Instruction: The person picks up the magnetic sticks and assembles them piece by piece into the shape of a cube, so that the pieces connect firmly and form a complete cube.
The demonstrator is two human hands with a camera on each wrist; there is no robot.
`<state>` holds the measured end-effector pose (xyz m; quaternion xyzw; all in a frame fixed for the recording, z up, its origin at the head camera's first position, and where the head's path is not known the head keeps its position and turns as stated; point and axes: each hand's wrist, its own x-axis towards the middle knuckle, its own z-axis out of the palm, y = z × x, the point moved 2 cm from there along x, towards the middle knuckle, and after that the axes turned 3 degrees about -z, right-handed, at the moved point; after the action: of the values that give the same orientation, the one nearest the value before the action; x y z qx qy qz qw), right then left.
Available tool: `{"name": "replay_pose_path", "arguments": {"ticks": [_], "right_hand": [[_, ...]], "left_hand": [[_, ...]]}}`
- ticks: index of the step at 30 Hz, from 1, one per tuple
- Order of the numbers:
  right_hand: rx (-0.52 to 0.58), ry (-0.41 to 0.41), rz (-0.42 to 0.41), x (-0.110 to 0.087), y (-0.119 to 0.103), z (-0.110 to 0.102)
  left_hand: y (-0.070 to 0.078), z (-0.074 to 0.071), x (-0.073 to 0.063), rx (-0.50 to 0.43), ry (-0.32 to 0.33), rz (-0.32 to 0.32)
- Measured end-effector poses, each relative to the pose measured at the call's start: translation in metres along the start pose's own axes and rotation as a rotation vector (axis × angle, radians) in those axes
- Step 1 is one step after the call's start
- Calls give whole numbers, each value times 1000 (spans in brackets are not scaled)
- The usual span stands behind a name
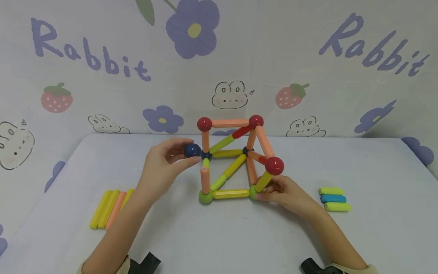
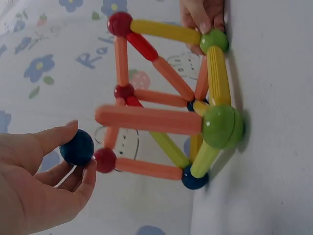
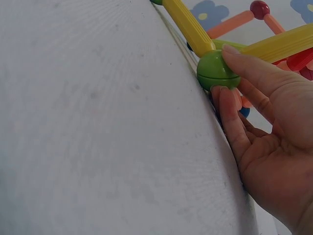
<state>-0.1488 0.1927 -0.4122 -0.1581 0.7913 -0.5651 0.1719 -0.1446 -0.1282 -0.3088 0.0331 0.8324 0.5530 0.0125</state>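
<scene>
A frame of magnetic sticks and balls stands on the table, with red balls (image 1: pixel 275 166) at upper corners and green balls (image 1: pixel 205 196) at the front base. My left hand (image 1: pixel 157 173) pinches a dark blue ball (image 2: pixel 77 148) between thumb and fingers, beside the frame's left side. Upright at the front left corner is an orange stick (image 1: pixel 205 180), its top end bare. Low at the front right corner, my right hand (image 1: pixel 291 196) grips a green ball (image 3: pixel 212 68), thumb on one side and fingers beneath. Yellow sticks (image 1: pixel 231 194) join onto that ball.
Left on the white table (image 1: pixel 164 243), yellow sticks (image 1: pixel 102 209) and an orange stick (image 1: pixel 116 209) lie side by side, partly behind my left forearm. On the right lie two lime sticks (image 1: pixel 337 207) and a blue stick (image 1: pixel 333 198). A printed cloth (image 1: pixel 267 57) hangs behind.
</scene>
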Motion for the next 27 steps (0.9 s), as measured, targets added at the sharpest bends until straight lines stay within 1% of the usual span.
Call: {"name": "replay_pose_path", "arguments": {"ticks": [3, 6, 9, 11, 18, 23, 25, 27], "right_hand": [[0, 3, 2, 0, 1, 0], [1, 6, 2, -1, 1, -1], [1, 5, -7, -1, 0, -1], [-1, 3, -13, -2, 0, -1], [-21, 2, -12, -1, -2, -1], [-18, -1, -21, -1, -2, -1], [-13, -2, -24, -1, -1, 0], [-11, -3, -25, -1, -1, 0]], "left_hand": [[6, 2, -10, -34, -39, 26], [10, 6, -15, -57, -64, 63], [10, 11, -16, -62, -79, 92], [10, 13, -17, -61, -87, 100], [5, 17, -17, -53, -98, 102], [5, 11, -19, -31, -88, 113], [5, 4, -22, -24, -74, 113], [3, -6, -26, -25, -58, 105]]}}
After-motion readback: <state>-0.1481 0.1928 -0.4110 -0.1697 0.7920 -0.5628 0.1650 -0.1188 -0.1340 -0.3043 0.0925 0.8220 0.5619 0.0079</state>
